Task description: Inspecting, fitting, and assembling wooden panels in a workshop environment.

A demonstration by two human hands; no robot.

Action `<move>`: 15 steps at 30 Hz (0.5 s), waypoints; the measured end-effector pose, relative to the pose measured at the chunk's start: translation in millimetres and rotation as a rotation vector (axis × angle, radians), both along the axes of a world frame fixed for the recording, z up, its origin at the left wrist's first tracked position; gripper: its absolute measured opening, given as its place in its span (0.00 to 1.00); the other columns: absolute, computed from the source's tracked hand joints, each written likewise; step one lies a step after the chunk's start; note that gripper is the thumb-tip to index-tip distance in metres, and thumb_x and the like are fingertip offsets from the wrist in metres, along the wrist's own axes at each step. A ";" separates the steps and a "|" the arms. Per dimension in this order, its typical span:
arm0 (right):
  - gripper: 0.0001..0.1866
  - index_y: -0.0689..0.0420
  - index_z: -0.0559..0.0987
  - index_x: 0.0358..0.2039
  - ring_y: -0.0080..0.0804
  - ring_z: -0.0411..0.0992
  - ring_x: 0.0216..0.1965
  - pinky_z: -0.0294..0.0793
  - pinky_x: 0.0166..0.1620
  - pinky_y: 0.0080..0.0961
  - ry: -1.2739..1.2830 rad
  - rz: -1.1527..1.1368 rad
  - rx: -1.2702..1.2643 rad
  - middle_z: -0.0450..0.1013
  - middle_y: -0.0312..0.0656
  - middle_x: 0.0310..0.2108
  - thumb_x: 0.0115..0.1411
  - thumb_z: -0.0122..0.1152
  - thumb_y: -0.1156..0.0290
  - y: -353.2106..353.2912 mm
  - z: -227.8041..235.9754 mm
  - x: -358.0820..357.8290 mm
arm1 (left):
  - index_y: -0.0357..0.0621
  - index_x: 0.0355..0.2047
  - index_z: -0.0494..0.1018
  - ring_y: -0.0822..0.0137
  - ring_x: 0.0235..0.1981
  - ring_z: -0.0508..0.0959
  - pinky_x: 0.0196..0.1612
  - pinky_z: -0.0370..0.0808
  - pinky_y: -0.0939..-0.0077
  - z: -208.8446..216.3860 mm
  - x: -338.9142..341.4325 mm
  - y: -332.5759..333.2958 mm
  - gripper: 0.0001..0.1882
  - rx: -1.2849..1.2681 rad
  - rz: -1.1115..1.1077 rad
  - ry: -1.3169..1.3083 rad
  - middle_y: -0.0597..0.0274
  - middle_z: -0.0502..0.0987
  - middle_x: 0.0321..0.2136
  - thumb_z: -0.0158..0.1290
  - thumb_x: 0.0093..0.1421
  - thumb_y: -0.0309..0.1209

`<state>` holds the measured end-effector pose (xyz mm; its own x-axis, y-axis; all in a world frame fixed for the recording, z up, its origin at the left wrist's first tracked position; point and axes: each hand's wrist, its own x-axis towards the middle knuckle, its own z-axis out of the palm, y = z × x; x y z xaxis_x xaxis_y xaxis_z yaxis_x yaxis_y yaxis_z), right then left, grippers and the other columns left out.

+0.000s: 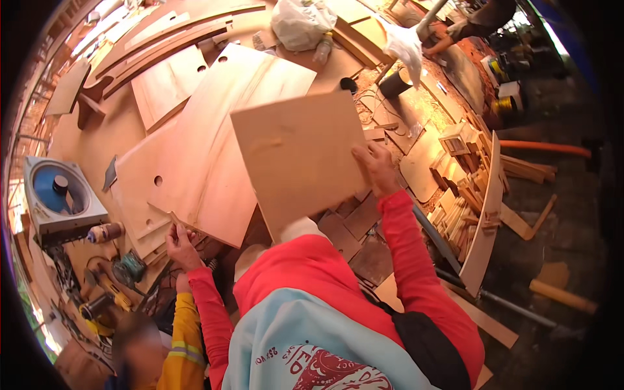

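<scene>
Square wooden panel (302, 156) is up in front of the wearer's torso, tilted; from my head feed it overlaps the big pale board (195, 146), contact between them I can't tell. Right hand (378, 168) grips its right edge, fingers on the upper face. Left hand (182, 248) pinches a thin wooden strip (208, 233) by the big board's near edge. Teal power tool (130, 267) sits left of that hand. Co-worker's yellow sleeve (184, 338) just beside the left forearm.

A tan square wooden board (304, 156) sits right of a broad pale wooden panel (198, 140); a crumpled white plastic bag (301, 25) lies farther.
</scene>
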<state>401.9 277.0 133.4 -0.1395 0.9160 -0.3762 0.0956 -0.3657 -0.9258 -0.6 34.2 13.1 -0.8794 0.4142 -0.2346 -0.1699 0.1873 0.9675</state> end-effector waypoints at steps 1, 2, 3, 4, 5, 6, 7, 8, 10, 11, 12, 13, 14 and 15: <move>0.17 0.63 0.77 0.48 0.20 0.74 0.41 0.75 0.44 0.19 -0.002 -0.022 0.010 0.77 0.36 0.42 0.63 0.64 0.66 -15.9 8.0 11.3 | 0.35 0.45 0.73 0.77 0.25 0.73 0.27 0.73 0.84 -2.7 -3.5 -4.3 0.13 0.036 -0.010 -0.006 0.67 0.74 0.28 0.55 0.66 0.32; 0.14 0.62 0.79 0.44 0.19 0.74 0.37 0.75 0.40 0.18 -0.011 -0.062 0.054 0.77 0.35 0.38 0.63 0.65 0.65 -30.7 11.9 26.0 | 0.35 0.45 0.73 0.77 0.25 0.73 0.27 0.73 0.84 -5.5 -1.5 -1.8 0.13 0.042 -0.036 -0.016 0.67 0.74 0.28 0.55 0.66 0.32; 0.12 0.61 0.80 0.39 0.18 0.73 0.34 0.74 0.37 0.17 -0.022 -0.100 0.092 0.77 0.34 0.34 0.62 0.66 0.65 -44.3 14.7 41.3 | 0.35 0.45 0.73 0.77 0.25 0.73 0.27 0.72 0.84 -8.8 1.2 1.6 0.13 0.041 -0.072 -0.038 0.67 0.74 0.28 0.55 0.66 0.32; 0.12 0.61 0.80 0.39 0.18 0.73 0.34 0.74 0.37 0.17 -0.029 -0.131 0.080 0.77 0.34 0.34 0.62 0.66 0.65 -57.9 15.8 59.3 | 0.35 0.45 0.73 0.77 0.25 0.73 0.27 0.72 0.84 -9.3 2.9 0.6 0.13 0.027 -0.113 -0.056 0.67 0.75 0.27 0.55 0.66 0.32; 0.13 0.61 0.80 0.41 0.19 0.74 0.36 0.75 0.39 0.18 -0.069 -0.160 0.040 0.78 0.34 0.35 0.63 0.65 0.64 -66.5 13.8 76.6 | 0.36 0.45 0.73 0.77 0.25 0.73 0.27 0.72 0.84 -9.7 2.9 0.6 0.12 0.021 -0.141 -0.069 0.67 0.75 0.27 0.55 0.66 0.32; 0.14 0.61 0.80 0.42 0.20 0.74 0.37 0.75 0.41 0.19 -0.107 -0.185 -0.013 0.78 0.34 0.36 0.63 0.64 0.63 -80.0 9.8 89.4 | 0.37 0.44 0.73 0.77 0.25 0.73 0.26 0.72 0.84 -0.9 4.5 -1.0 0.12 -0.019 -0.163 -0.063 0.66 0.75 0.28 0.55 0.66 0.32; 0.14 0.61 0.80 0.42 0.19 0.74 0.38 0.75 0.42 0.20 -0.084 -0.219 -0.048 0.78 0.34 0.36 0.64 0.63 0.63 -95.0 15.4 93.2 | 0.36 0.44 0.73 0.77 0.25 0.73 0.27 0.73 0.83 -2.2 1.9 -12.7 0.12 -0.007 -0.189 -0.044 0.66 0.75 0.28 0.55 0.66 0.32; 0.14 0.60 0.81 0.42 0.19 0.74 0.38 0.75 0.43 0.20 -0.058 -0.249 -0.071 0.78 0.34 0.36 0.65 0.62 0.63 -96.3 19.3 99.6 | 0.36 0.44 0.73 0.77 0.26 0.74 0.27 0.73 0.83 -6.7 -0.4 -13.4 0.12 0.017 -0.211 -0.023 0.66 0.75 0.29 0.55 0.66 0.32; 0.14 0.60 0.80 0.45 0.21 0.74 0.38 0.75 0.43 0.20 -0.261 -0.272 0.060 0.78 0.34 0.37 0.65 0.61 0.63 -108.1 -28.7 175.9 | 0.36 0.44 0.73 0.77 0.26 0.74 0.28 0.74 0.82 -7.2 0.8 -10.7 0.12 -0.012 -0.275 -0.056 0.65 0.75 0.30 0.55 0.66 0.31; 0.15 0.60 0.80 0.46 0.22 0.75 0.38 0.75 0.44 0.20 -0.341 -0.221 0.211 0.78 0.35 0.38 0.65 0.61 0.63 -112.3 -50.9 229.4 | 0.36 0.44 0.73 0.76 0.27 0.74 0.29 0.75 0.81 -8.9 1.3 -13.6 0.11 -0.027 -0.310 -0.086 0.65 0.75 0.31 0.55 0.66 0.31; 0.17 0.61 0.80 0.47 0.24 0.76 0.38 0.75 0.44 0.21 -0.409 -0.153 0.350 0.78 0.37 0.39 0.65 0.61 0.63 -127.4 -70.5 258.4 | 0.36 0.44 0.73 0.76 0.28 0.75 0.31 0.76 0.80 -12.8 -3.8 -17.3 0.11 -0.069 -0.346 -0.008 0.64 0.75 0.31 0.54 0.66 0.31; 0.17 0.62 0.79 0.49 0.26 0.76 0.39 0.76 0.45 0.22 -0.218 -0.331 0.106 0.78 0.38 0.40 0.65 0.60 0.63 -133.9 -58.6 248.1 | 0.36 0.44 0.73 0.75 0.28 0.75 0.31 0.77 0.80 -2.3 -4.8 -26.3 0.11 -0.085 -0.321 -0.006 0.64 0.75 0.32 0.54 0.66 0.31; 0.18 0.64 0.78 0.50 0.29 0.77 0.39 0.76 0.46 0.23 -0.038 -0.511 -0.120 0.79 0.40 0.41 0.65 0.60 0.64 -122.9 -37.2 238.1 | 0.36 0.44 0.73 0.75 0.28 0.75 0.31 0.77 0.79 8.2 -1.1 -23.8 0.11 -0.075 -0.299 -0.007 0.63 0.75 0.32 0.54 0.67 0.31; 0.19 0.64 0.78 0.50 0.31 0.77 0.40 0.76 0.46 0.25 -0.043 -0.591 -0.145 0.79 0.41 0.42 0.65 0.60 0.64 -122.0 -51.2 262.2 | 0.36 0.44 0.73 0.75 0.28 0.75 0.31 0.77 0.79 11.0 0.9 -19.7 0.11 -0.085 -0.303 -0.002 0.63 0.75 0.32 0.54 0.67 0.31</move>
<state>664.1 155.0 82.2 0.3952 0.7726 -0.4969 -0.1261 -0.4902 -0.8624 0.3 14.4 24.1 -0.7186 0.6361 -0.2810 -0.0956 0.3098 0.9460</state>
